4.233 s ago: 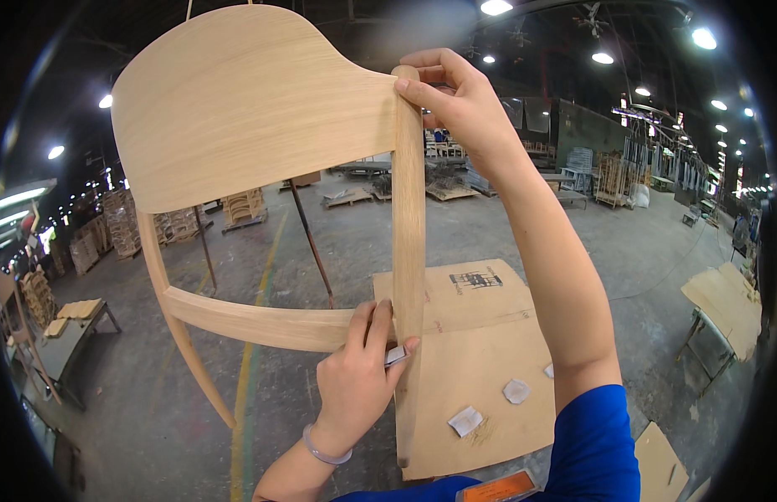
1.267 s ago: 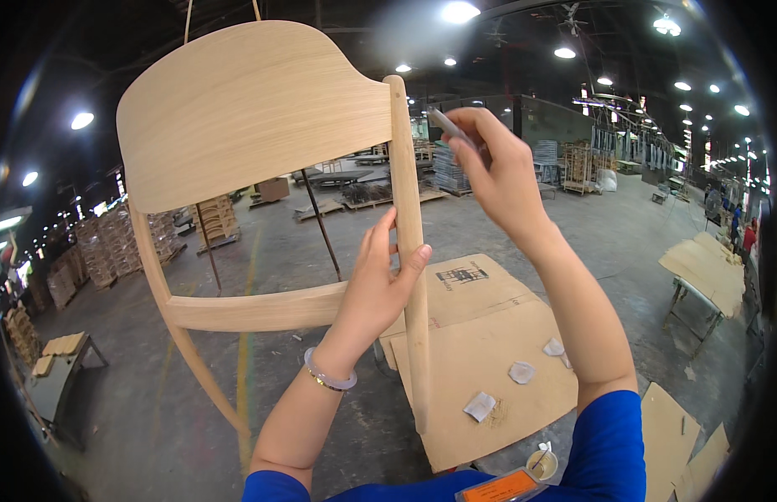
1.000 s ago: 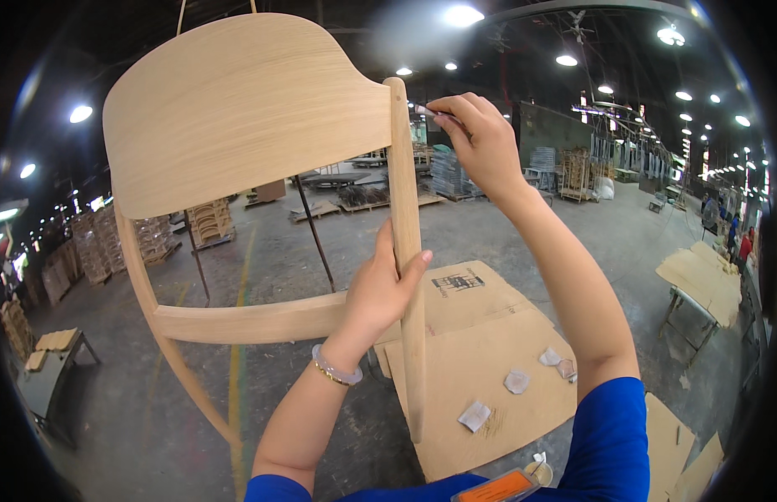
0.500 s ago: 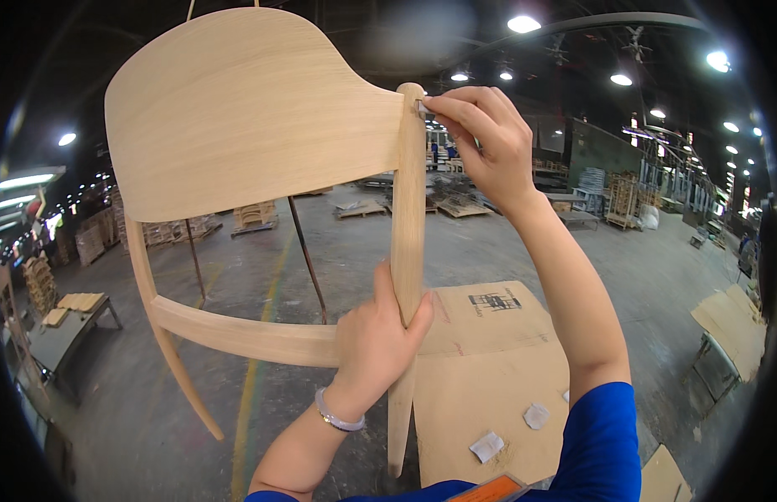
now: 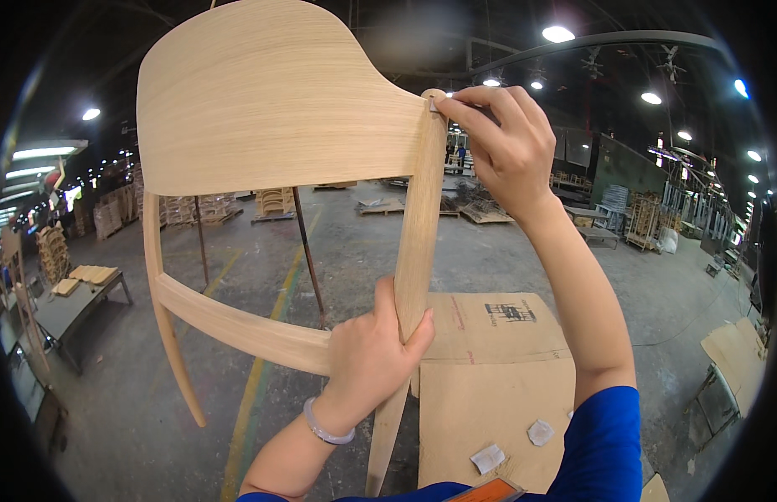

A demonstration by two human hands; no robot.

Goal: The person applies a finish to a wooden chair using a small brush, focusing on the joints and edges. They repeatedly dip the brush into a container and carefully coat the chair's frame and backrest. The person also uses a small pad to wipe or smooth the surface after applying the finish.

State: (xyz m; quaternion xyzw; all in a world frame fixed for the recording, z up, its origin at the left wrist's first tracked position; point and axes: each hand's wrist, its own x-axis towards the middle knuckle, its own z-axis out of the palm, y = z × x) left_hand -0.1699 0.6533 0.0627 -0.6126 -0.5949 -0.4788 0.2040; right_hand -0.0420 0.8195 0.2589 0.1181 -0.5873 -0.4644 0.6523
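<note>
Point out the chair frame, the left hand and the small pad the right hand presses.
chair frame [image 5: 271,109], head view, middle of the curved backrest panel.
left hand [image 5: 368,356], head view, back of the hand gripping the upright.
small pad [image 5: 434,105], head view, grey edge at the fingertips.

The left hand [image 5: 368,360] is gripping the pale, unfinished wooden chair frame [image 5: 280,125] partway down its upright leg, fingers wrapping the post right where the curved lower rail is joining it. Above that grip, the right hand [image 5: 506,142] is pinching a small grey piece [image 5: 434,105], too small to tell apart, against the leg's top end. Below the left hand, flat brown cardboard sheets [image 5: 497,393] are lying on the grey concrete floor [image 5: 238,276], with small scraps of sandpaper [image 5: 489,458] resting on them.
</note>
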